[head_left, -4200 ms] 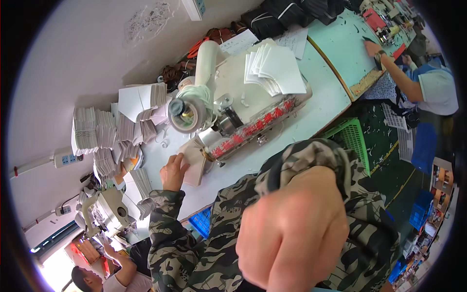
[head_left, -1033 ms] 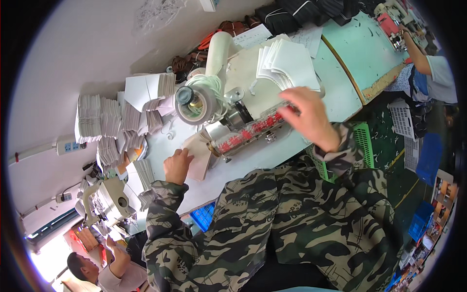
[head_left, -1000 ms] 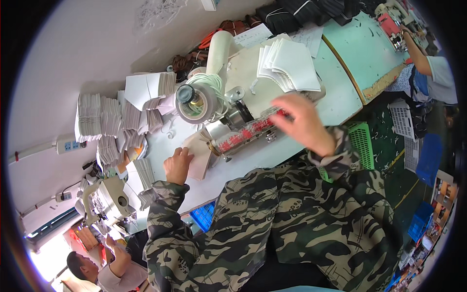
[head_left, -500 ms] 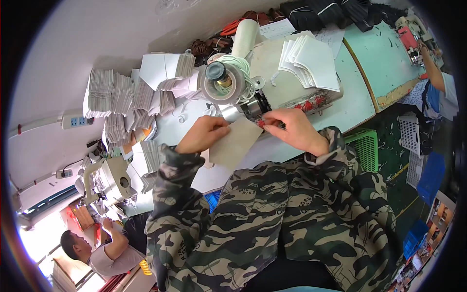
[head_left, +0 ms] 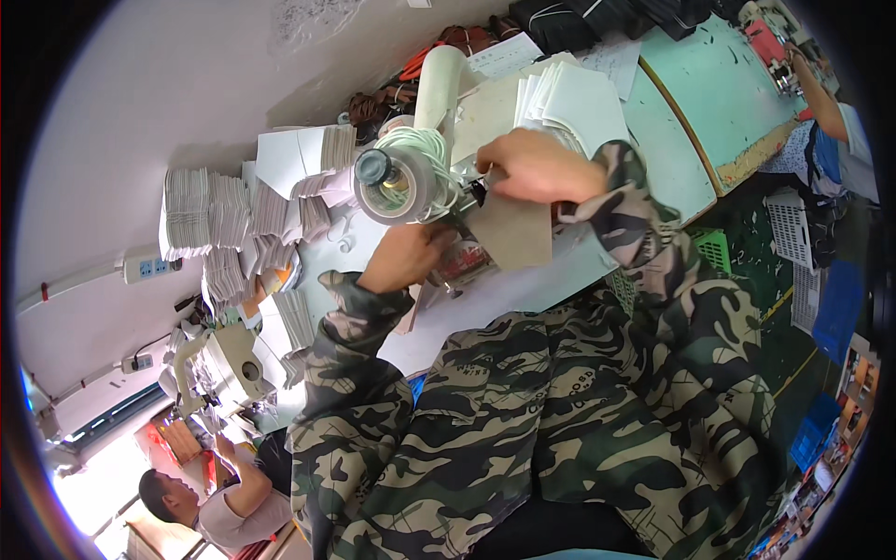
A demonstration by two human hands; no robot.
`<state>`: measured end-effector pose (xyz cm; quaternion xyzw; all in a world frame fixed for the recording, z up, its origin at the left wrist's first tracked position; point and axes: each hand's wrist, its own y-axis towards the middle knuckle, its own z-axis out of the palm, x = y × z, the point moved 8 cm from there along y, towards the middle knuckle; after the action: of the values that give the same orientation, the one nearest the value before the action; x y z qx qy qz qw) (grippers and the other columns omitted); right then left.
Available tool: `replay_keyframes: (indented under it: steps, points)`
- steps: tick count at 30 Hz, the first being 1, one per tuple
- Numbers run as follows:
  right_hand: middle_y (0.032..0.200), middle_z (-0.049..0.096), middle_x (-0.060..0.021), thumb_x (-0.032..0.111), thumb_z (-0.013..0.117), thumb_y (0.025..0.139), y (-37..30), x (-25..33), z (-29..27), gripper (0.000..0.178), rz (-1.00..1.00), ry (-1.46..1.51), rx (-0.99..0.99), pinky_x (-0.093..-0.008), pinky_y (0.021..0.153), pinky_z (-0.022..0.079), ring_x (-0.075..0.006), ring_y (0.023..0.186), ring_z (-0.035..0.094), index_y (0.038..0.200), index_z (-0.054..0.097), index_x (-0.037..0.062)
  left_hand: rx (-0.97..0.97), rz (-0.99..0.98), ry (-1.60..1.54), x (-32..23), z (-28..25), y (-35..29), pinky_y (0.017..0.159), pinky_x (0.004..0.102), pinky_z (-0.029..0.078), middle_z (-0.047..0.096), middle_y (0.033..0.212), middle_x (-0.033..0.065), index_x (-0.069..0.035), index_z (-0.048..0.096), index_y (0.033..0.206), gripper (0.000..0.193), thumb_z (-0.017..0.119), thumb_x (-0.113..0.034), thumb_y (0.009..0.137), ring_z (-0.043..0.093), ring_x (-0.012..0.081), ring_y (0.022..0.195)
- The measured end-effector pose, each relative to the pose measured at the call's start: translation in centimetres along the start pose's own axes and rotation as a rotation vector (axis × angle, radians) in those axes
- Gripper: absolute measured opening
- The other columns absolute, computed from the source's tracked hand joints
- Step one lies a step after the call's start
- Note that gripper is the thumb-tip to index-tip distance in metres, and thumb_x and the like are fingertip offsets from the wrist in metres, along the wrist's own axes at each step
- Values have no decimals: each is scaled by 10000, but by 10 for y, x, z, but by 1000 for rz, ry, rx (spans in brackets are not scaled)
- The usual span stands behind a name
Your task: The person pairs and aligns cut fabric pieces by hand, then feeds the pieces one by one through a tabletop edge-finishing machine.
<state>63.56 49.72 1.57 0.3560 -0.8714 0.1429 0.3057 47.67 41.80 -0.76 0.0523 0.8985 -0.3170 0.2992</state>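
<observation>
My right hand (head_left: 544, 168) is closed on the upper edge of a grey-brown card sheet (head_left: 513, 231), which hangs below its fingers just right of the machine's head. My left hand (head_left: 407, 256) is on the near left side of the bench machine (head_left: 437, 89), just under its round roll. Its fingertips are dark and partly hidden against the machine, so I cannot make out whether they hold anything. A clear round roll (head_left: 428, 194) with a black knob (head_left: 373, 167) sits on the machine, and a pale green coiled cord (head_left: 420, 142) lies on it.
Stacks of pale cut cards (head_left: 210, 210) fill the left of the bench. A fan of white sheets (head_left: 588, 103) lies beyond my right hand. A green crate (head_left: 712, 248) stands below the bench at right. One person (head_left: 233, 513) works at lower left, another (head_left: 845, 140) at far right.
The card sheet has moved right, from between both hands to my right hand alone. My left hand has let go of it and is lower beside the machine. The whole view has shifted slightly.
</observation>
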Motion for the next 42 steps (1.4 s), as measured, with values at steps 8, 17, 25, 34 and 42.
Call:
replay_keyframes:
  steps: [8,17,25,34,42]
  points:
    - [768,647,-4,86,716,870,-69,3,57,150,297,871,-34,-210,596,450,-52,656,567,972,662,-10,341,-97,-827,21,42,-42,396,207,416,513,651,-14,-18,618,1015,264,461,-231,1035,576,99,480]
    - [890,716,-95,109,708,881,-94,14,122,226,577,1197,-11,-251,637,533,-125,741,667,1028,678,-59,-56,57,-146,46,-4,-5,713,433,473,629,822,219,59,623,967,291,539,-217,934,600,348,704]
    - [929,697,-34,76,682,882,-125,-27,-27,194,306,650,-510,-278,709,519,-124,808,649,1067,686,18,-512,350,251,65,-33,-7,516,383,479,617,683,113,-36,671,963,254,531,-246,980,598,247,564]
    - [969,674,-110,158,729,788,-112,9,-36,230,53,-10,-624,-435,777,494,-331,892,624,991,672,68,-305,-92,638,127,24,-65,640,468,522,673,881,108,-108,607,1081,357,732,-317,821,665,341,716]
    - [944,703,-144,211,760,803,-90,54,47,338,83,607,-108,-366,754,532,-287,851,697,1064,669,18,-102,33,33,76,-17,-91,625,354,494,659,764,122,-22,651,891,164,671,-183,874,629,256,652]
